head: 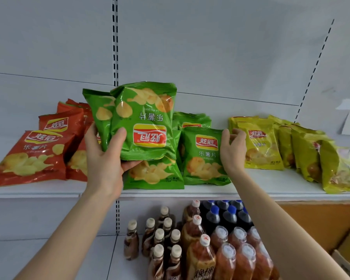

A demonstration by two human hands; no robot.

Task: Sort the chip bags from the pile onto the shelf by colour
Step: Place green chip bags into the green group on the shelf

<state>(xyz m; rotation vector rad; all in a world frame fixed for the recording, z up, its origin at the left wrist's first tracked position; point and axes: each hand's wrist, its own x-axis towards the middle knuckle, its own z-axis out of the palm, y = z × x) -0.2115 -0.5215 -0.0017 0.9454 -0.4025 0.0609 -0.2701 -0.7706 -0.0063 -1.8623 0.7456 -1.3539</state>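
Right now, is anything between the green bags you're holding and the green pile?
No. The left hand holds the green bags just above the green pile; nothing visible lies between.

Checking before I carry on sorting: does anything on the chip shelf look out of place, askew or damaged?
The two green bags gripped in the left hand are upside down, logo inverted. The rightmost yellow bags lean on edge, askew, by the shelf front. No colour looks mixed.

Three piles of chip bags on the shelf [251, 188]: left pile [28, 156] at its left end, middle pile [204, 156] by the front edge, right pile [259, 146] toward the right end. Two lifted bags [143, 122] overlap the middle pile; bottles [200, 239] stand on the lower shelf [49, 259] beneath.
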